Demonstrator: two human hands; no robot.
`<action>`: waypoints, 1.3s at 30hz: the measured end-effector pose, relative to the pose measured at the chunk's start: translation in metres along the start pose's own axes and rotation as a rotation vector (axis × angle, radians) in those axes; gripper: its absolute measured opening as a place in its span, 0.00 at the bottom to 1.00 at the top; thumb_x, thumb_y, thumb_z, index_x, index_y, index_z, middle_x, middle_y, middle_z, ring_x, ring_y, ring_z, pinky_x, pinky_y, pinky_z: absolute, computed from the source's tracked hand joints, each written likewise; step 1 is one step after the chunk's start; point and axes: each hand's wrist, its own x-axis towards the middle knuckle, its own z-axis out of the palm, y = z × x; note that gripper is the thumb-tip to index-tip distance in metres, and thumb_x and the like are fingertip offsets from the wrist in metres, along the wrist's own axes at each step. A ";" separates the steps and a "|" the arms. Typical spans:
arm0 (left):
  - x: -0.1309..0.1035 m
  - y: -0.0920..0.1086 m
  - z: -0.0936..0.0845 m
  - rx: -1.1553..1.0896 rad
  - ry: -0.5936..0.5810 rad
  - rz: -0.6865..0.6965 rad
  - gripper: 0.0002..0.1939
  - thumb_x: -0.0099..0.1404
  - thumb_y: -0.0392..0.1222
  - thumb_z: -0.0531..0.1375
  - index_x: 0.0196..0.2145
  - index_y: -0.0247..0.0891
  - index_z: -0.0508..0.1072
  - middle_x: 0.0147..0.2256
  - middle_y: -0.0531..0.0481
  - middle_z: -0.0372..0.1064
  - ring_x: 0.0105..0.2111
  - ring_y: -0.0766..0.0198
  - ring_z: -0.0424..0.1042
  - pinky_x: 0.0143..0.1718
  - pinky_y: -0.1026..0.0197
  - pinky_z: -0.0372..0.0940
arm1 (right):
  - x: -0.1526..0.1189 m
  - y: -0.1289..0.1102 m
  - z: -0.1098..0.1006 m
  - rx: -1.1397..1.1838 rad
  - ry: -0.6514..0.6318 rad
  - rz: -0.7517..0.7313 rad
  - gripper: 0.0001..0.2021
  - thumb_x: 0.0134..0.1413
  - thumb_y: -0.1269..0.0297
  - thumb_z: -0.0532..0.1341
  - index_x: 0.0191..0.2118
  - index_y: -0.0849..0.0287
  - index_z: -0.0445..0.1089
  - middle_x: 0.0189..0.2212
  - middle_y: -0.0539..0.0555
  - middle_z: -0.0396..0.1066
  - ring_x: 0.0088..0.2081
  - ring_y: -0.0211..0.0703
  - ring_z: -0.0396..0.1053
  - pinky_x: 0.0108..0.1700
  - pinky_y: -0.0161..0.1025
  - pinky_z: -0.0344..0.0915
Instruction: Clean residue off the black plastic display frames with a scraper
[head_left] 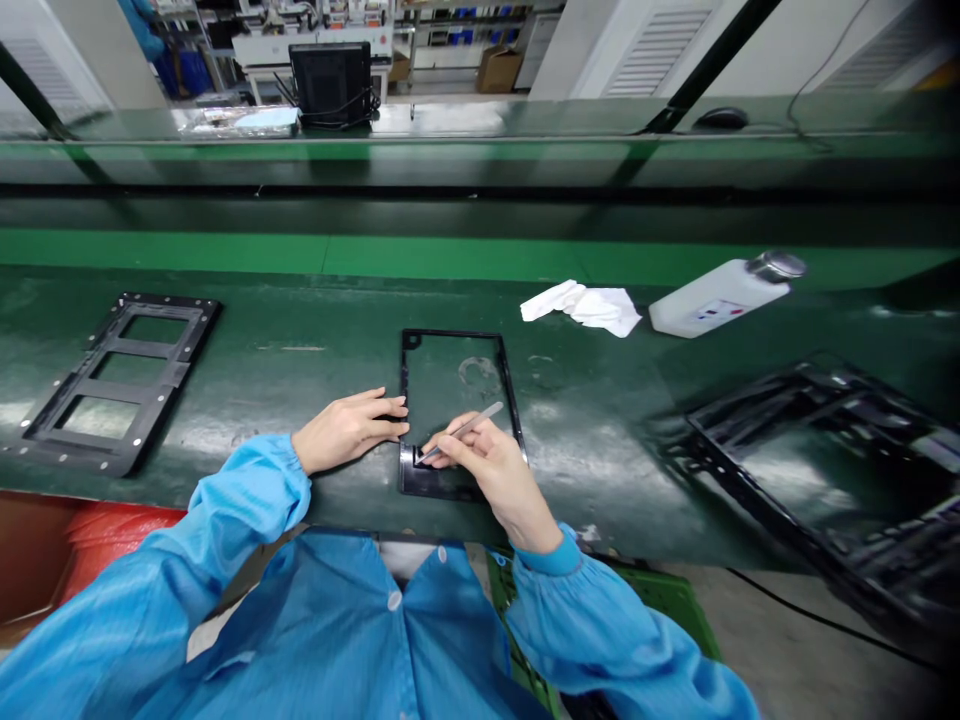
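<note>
A thin black rectangular frame [457, 490] lies flat on the green bench in front of me. My left hand [352, 428] rests palm down at its left edge, fingers stretched out and touching the rim. In my right hand [484, 455] is a pair of metal tweezers [478, 418], held like a pen. The tweezer tips point down at the lower left corner of the frame, by a small dark slot. Whether anything is between the tips is too small to tell. My right hand covers part of the frame's lower right side.
A larger black fixture plate [161, 400] with windows lies at the left. White crumpled tissue [589, 305] and a white bottle with a metal cap [724, 298] are behind on the right. Stacked black frames [750, 490] fill the right side. A black monitor [331, 85] stands across the bench.
</note>
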 end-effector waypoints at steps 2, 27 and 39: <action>0.000 0.000 -0.001 -0.006 0.006 -0.002 0.12 0.71 0.37 0.53 0.47 0.40 0.74 0.51 0.48 0.71 0.57 0.61 0.66 0.64 0.52 0.58 | 0.004 0.003 0.003 0.001 0.033 -0.028 0.15 0.51 0.55 0.67 0.36 0.57 0.64 0.31 0.53 0.77 0.31 0.43 0.76 0.38 0.41 0.73; 0.002 0.004 0.000 -0.017 0.004 -0.049 0.13 0.71 0.39 0.52 0.47 0.40 0.74 0.51 0.49 0.72 0.55 0.62 0.68 0.63 0.53 0.59 | 0.012 0.009 0.010 -0.050 0.008 -0.070 0.13 0.53 0.57 0.66 0.37 0.57 0.63 0.31 0.52 0.76 0.33 0.42 0.75 0.40 0.41 0.73; 0.001 0.003 0.001 -0.008 -0.006 -0.052 0.13 0.71 0.40 0.52 0.47 0.41 0.74 0.52 0.50 0.71 0.55 0.62 0.68 0.63 0.52 0.59 | 0.011 0.007 0.010 -0.075 -0.012 -0.050 0.14 0.53 0.56 0.65 0.37 0.57 0.62 0.30 0.53 0.75 0.32 0.43 0.75 0.40 0.42 0.74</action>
